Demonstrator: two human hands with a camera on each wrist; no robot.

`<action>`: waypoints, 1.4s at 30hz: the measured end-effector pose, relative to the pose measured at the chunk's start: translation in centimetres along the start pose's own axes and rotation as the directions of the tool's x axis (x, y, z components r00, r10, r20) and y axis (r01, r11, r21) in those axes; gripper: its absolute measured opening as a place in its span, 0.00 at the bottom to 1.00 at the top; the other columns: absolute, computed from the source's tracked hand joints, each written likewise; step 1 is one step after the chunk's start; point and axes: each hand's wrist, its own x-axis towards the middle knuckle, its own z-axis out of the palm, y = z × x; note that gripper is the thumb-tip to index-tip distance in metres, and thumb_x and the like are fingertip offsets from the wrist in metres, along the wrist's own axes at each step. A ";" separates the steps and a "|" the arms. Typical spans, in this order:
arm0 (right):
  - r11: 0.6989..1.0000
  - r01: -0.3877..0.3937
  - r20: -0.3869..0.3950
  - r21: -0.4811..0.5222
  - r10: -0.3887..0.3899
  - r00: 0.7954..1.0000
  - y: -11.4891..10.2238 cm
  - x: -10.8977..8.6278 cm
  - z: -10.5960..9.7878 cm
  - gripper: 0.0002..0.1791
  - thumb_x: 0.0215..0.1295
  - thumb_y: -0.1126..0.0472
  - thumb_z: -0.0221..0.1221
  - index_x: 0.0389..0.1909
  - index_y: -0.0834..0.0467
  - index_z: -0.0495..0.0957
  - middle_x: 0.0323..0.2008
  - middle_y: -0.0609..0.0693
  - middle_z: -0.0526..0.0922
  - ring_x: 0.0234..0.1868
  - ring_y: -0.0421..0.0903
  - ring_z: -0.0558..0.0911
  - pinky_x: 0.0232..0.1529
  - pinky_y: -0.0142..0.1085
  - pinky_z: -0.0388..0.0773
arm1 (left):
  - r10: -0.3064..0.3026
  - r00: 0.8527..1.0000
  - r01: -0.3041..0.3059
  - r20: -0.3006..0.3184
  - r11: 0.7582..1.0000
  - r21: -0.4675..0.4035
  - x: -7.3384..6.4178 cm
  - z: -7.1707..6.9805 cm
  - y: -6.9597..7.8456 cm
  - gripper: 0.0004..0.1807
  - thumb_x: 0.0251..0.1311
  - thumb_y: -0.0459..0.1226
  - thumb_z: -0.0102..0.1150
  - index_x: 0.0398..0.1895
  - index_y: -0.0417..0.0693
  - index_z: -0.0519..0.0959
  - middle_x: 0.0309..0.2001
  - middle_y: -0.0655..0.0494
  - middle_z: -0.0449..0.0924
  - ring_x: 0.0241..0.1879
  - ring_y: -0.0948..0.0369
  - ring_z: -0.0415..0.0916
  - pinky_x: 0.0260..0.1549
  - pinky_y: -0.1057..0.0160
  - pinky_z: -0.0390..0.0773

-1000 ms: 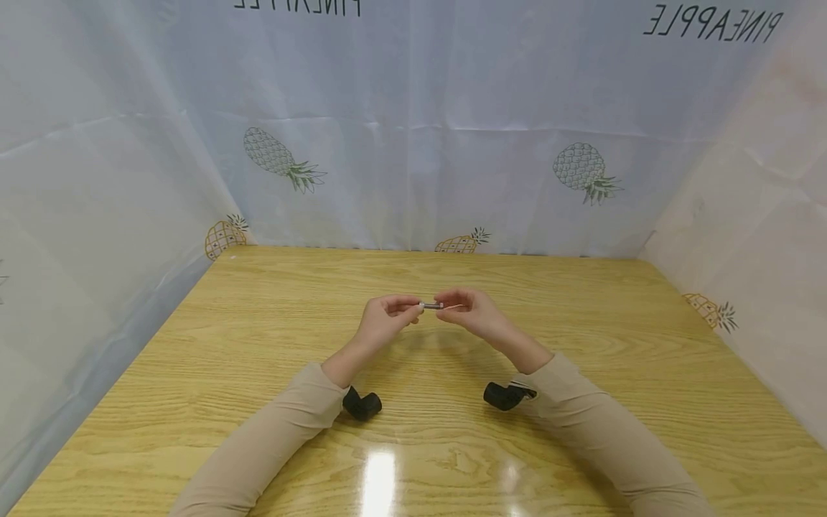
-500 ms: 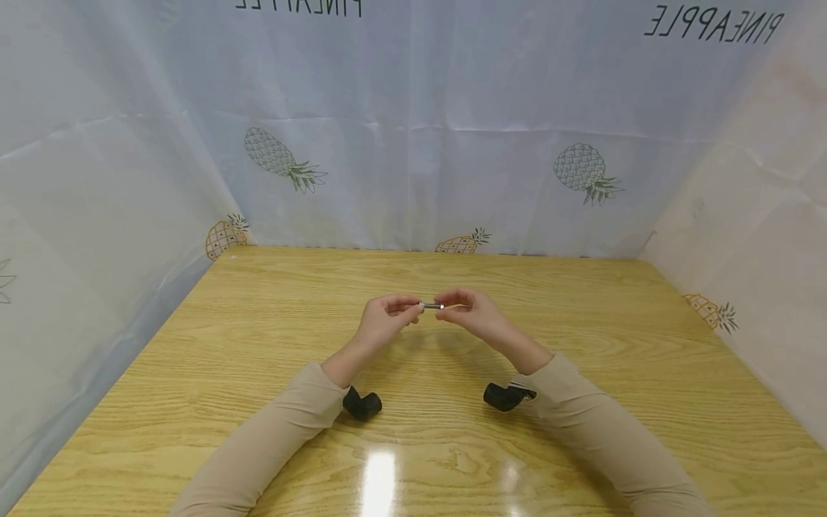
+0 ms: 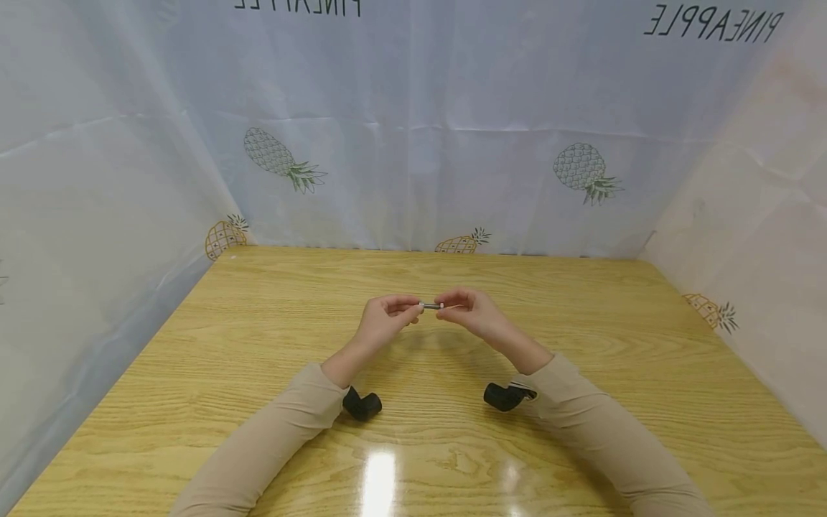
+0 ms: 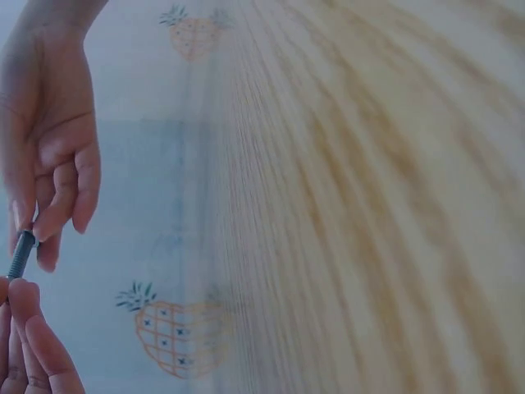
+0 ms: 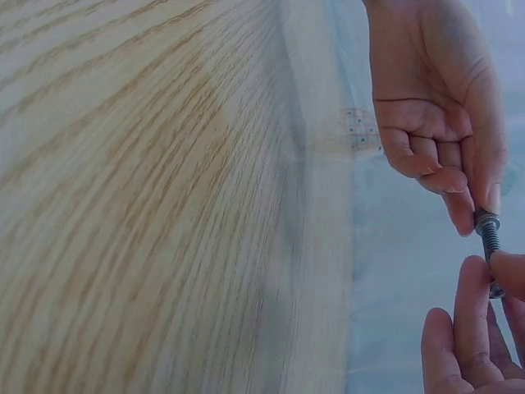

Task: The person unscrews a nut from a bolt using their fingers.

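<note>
A small grey threaded bolt [image 3: 431,306] is held level between both hands above the middle of the table. My left hand [image 3: 382,319] pinches its left end with thumb and fingers. At the right end, the thumb and fingertips of my right hand [image 3: 477,314] close about the bolt. The right wrist view shows the bolt's thread [image 5: 490,238] between two wider ends, with the left hand [image 5: 435,98] above and the right hand [image 5: 472,336] below. In the left wrist view the bolt [image 4: 22,254] sits at the left edge. Fingers partly hide both ends.
A wood-grain table [image 3: 291,273] spreads under the hands. White curtains [image 3: 413,179] with pineapple prints surround it at the back and sides. Black devices [image 3: 363,406] are at both sleeve cuffs, low over the table.
Both hands stay in place on the bolt. The glint at the bolt's right end differs slightly between frames; the right fingers have barely shifted.
</note>
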 end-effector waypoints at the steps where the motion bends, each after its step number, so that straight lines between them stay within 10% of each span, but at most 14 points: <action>1: 1.000 -0.002 0.000 -0.002 0.002 1.000 0.0 0.0 0.0 0.21 0.63 0.59 0.59 0.56 0.62 0.73 0.56 0.62 0.76 0.54 0.53 0.79 0.59 0.51 0.70 | -0.002 1.000 0.002 -0.002 1.000 0.000 0.0 0.0 0.0 0.18 0.60 0.41 0.60 0.50 0.42 0.79 0.45 0.44 0.83 0.34 0.68 0.78 0.47 0.52 0.77; 26: 0.998 -0.010 0.063 0.068 0.006 0.998 0.0 0.2 0.0 0.21 0.70 0.57 0.50 0.57 0.67 0.70 0.52 0.66 0.78 0.44 0.42 0.84 0.58 0.46 0.74 | 0.007 1.000 -0.006 -0.015 1.000 0.007 0.1 0.0 -0.1 0.15 0.60 0.39 0.59 0.48 0.42 0.80 0.44 0.45 0.83 0.34 0.67 0.79 0.46 0.52 0.78; 42: 1.000 0.001 0.046 0.016 -0.002 0.999 0.1 0.2 -0.1 0.19 0.68 0.59 0.53 0.55 0.66 0.72 0.53 0.67 0.76 0.51 0.52 0.81 0.59 0.46 0.73 | -0.006 1.000 0.006 -0.015 1.000 0.007 0.0 0.1 -0.1 0.14 0.60 0.40 0.60 0.47 0.44 0.81 0.43 0.45 0.83 0.34 0.66 0.79 0.46 0.52 0.78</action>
